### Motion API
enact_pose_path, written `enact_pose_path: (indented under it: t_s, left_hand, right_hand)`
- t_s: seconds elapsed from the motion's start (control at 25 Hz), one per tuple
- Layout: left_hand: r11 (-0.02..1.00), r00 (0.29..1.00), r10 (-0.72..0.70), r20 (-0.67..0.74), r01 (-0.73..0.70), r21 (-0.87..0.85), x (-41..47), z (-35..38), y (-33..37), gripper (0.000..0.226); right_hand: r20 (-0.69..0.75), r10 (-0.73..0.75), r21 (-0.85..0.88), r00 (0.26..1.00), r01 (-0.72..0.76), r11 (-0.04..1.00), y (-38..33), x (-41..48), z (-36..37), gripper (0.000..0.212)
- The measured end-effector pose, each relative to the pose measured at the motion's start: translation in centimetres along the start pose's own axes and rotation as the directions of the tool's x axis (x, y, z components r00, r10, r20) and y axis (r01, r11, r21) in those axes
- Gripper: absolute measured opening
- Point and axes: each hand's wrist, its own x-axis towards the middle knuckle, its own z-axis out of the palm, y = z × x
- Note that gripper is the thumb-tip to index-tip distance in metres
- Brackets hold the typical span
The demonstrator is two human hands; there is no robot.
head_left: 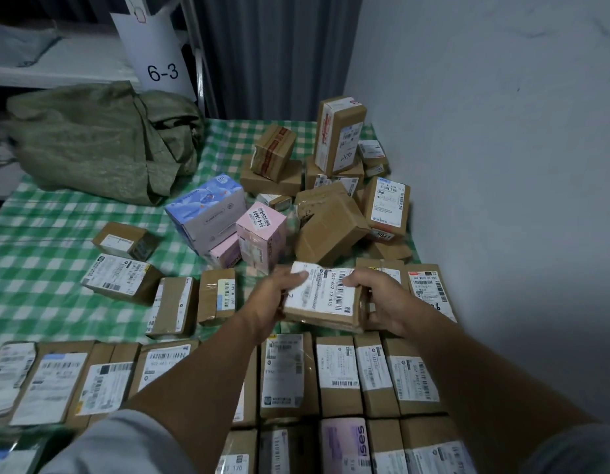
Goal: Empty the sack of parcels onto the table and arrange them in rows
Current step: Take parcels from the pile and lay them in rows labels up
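A surface (50,213) covered in green-and-white checked cloth is set against a grey wall (502,131). A crumpled green sack (91,142) is slumped at its far left corner. Brown parcels are heaped in a loose pile (331,227) at the far right, with a blue box (207,206) and a pink box (262,230) just beside it. Labelled parcels are laid in rows (337,374) along the near edge. Between rows and pile, a white-labelled parcel (325,299) is held at both ends: the left grip (272,295) and right grip (382,299) are each curled round it.
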Motion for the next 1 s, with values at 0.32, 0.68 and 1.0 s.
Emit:
enact_pose_path:
  t_s: [0.32, 0.68, 1.0]
  left_hand:
    - [0.979, 0.99, -0.137, -0.029, 0.131, -0.157, -1.3, -0.4, -1.5, 0.026]
    - [0.917, 0.958, -0.024, -0.284, -0.092, -0.388, 0.3, -4.9, -3.0, 0.038]
    - [0.869, 0.967, -0.059, -0.247, -0.072, -0.489, 2.3, -5.1, -4.2, 0.044]
  right_hand:
    - [-0.208, -0.05, 0.133, 0.977, 0.079, 0.988, 1.2, 1.9, 0.9, 0.055]
    - [-0.269, 0.003, -0.24, 0.963, -0.07, 0.968, 3.9, 7.5, 3.4, 0.024]
    - [-0.187, 0.11, -0.173, 0.976, -0.143, 0.975, 5.7, 11.6, 5.5, 0.028]
